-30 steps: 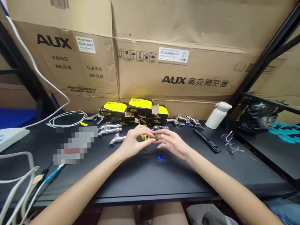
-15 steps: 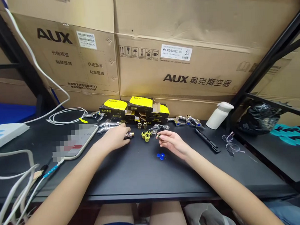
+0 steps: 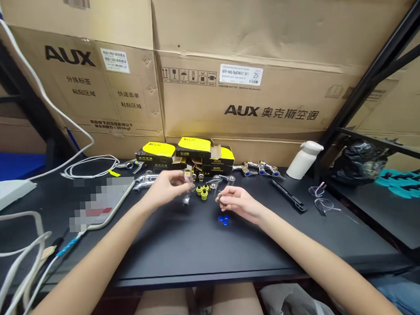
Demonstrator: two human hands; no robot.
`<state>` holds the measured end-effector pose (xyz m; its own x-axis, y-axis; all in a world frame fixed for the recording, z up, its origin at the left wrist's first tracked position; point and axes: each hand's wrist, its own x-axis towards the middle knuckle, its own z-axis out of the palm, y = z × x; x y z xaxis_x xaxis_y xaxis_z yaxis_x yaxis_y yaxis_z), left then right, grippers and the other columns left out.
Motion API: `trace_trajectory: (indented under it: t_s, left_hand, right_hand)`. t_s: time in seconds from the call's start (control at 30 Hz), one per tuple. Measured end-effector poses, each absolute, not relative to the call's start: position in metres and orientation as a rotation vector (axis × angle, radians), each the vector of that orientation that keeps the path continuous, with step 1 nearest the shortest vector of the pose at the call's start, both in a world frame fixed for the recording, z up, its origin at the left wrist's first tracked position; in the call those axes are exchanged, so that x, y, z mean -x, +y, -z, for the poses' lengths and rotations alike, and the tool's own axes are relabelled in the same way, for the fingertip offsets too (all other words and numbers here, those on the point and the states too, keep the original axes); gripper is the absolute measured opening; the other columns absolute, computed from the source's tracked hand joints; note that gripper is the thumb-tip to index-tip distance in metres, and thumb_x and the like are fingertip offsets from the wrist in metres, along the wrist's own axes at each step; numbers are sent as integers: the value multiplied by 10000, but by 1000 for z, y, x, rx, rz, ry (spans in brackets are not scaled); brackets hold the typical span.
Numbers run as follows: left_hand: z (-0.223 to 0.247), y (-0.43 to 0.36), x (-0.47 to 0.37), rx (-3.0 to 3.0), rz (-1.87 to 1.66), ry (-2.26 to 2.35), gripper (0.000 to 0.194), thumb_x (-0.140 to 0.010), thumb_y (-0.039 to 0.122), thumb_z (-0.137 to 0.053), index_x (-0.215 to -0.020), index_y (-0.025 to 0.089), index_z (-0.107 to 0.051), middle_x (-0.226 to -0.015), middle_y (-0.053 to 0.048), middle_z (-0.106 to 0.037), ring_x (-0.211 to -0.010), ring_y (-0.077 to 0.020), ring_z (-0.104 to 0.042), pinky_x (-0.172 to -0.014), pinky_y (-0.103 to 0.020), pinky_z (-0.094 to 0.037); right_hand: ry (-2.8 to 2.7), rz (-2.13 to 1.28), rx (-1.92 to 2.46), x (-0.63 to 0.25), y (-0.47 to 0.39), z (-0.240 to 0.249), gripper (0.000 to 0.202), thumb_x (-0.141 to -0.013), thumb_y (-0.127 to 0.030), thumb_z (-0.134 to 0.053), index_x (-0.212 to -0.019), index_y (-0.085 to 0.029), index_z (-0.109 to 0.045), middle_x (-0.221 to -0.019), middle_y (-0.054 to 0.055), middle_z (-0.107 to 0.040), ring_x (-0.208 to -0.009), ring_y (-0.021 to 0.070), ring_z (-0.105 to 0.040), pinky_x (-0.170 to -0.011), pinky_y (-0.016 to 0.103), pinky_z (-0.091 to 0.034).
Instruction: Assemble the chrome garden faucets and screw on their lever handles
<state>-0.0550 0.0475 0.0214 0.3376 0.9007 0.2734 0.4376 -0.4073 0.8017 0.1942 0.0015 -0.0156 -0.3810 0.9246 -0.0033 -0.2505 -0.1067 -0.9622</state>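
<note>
My left hand (image 3: 166,187) is closed on a chrome faucet body (image 3: 188,181), raised above the black table and blurred by motion. A small brass-coloured fitting (image 3: 219,199) is pinched between the thumb and fingers of my right hand (image 3: 241,204). Between the hands stand several yellow valve cartridges (image 3: 203,193) with black tops. Just below my right hand lie small blue caps (image 3: 224,219). Chrome handles (image 3: 220,180) rest behind the cartridges, beside small metal nuts (image 3: 200,177). Another chrome faucet body (image 3: 144,180) lies left of my left hand.
Yellow-and-black boxes (image 3: 194,146) are stacked at the back against large cartons (image 3: 276,89). More chrome faucets (image 3: 261,168), a white bottle (image 3: 305,160), a black knife-like tool (image 3: 288,196) and glasses (image 3: 323,199) lie right. A phone or tablet (image 3: 109,206) and cables (image 3: 92,166) are left.
My left hand has lifted the faucet body off the table and tilted it up. My right hand still holds the small fitting, now turned slightly lower. The view has shifted a little.
</note>
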Motion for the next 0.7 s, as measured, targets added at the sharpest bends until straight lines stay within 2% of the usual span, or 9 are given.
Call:
trace_trajectory:
  t_s: [0.1,0.17,0.43,0.5,0.6,0.7]
  left_hand:
    - [-21,43,48,-1645,-1160,914,319,-711,383,-703,-942,165,-675,-1002,-76,-710,-889,-202,-646,-636,-244,-497]
    - [-18,40,43,-1538,-1184,833,322,-698,370,-730,-945,169,-675,-1065,-81,-691,-941,-207,-641,-663,-248,-519]
    - [-8,29,26,-1348,-1015,656,338,-727,335,-725,-1015,200,-612,-1030,-43,-660,-954,-193,-637,-712,-297,-567]
    - [-6,27,24,-1366,-976,665,315,-716,343,-732,-958,183,-608,-1063,-57,-653,-953,-207,-645,-730,-323,-566]
    - [-4,26,22,-1376,-957,694,298,-686,344,-752,-772,147,-546,-1137,-83,-633,-932,-213,-657,-765,-354,-553]
    - [0,27,21,-1405,-940,708,384,-660,304,-776,-681,151,-425,-1022,-67,-655,-840,-169,-659,-734,-314,-534]
  right_hand:
    - [-1287,-1674,831,-192,-2,16,241,-648,-221,-804,-828,-153,-659,-829,28,-684,-673,111,-643,-670,252,-526]
    - [-1301,-1665,838,-191,-2,16,254,-655,-231,-801,-856,-155,-665,-846,32,-683,-699,119,-652,-674,251,-529]
    - [-1275,-1640,841,-190,2,16,313,-703,-269,-773,-977,-158,-672,-855,43,-679,-709,128,-656,-679,256,-532]
    - [-1280,-1610,807,-190,1,16,272,-718,-266,-761,-953,-156,-678,-855,36,-667,-726,128,-654,-687,254,-535]
    - [-1273,-1566,775,-190,0,15,255,-717,-256,-758,-940,-159,-681,-848,25,-651,-739,127,-647,-685,252,-536]
    - [-1251,-1549,784,-190,0,15,255,-694,-252,-772,-913,-157,-680,-850,26,-649,-731,127,-639,-669,255,-532]
